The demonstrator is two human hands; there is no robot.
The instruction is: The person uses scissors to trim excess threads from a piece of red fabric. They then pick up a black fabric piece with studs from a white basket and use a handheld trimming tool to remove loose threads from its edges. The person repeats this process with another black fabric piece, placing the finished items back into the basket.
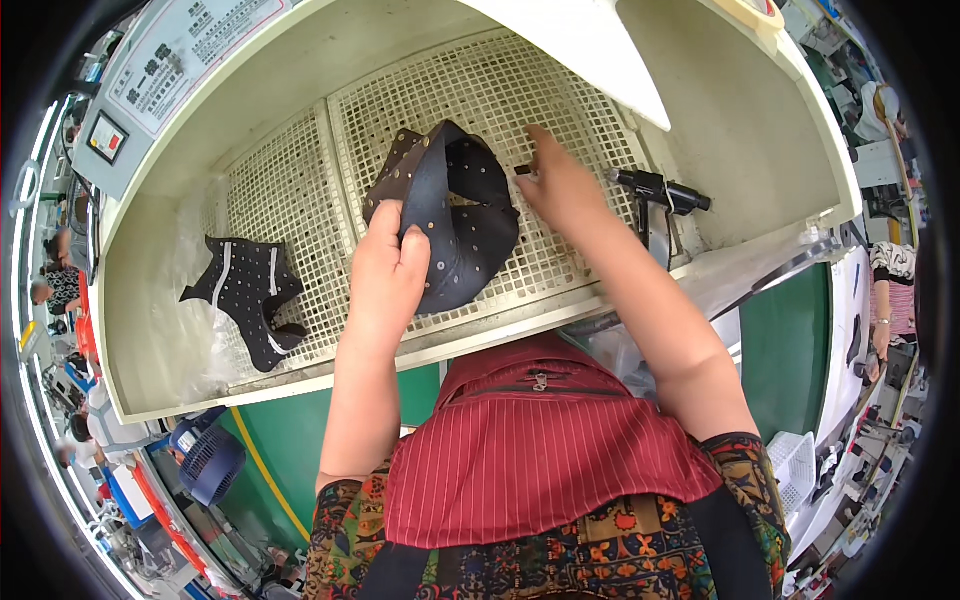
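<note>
My left hand point(391, 262) grips the near left edge of a curved black piece with small light dots or holes point(455, 245), thumb on its outside. The piece is bent into an open loop above the white grid point(580, 110). Just right of it is my right hand point(563, 188), index finger stretched out and thumb apart from it. Between those fingertips a small black thing point(523, 170) shows; whether it touches the hand I cannot tell. Flat on the grid at the left lies another black dotted piece point(245, 295) with white strips.
A black handheld tool point(662, 190) rests in a stand at the right of the cream-walled booth point(740, 120). A white curved panel point(590, 50) hangs over the far side. Clear plastic film point(190, 300) lines the left. A blue fan point(210, 462) stands on the floor at lower left.
</note>
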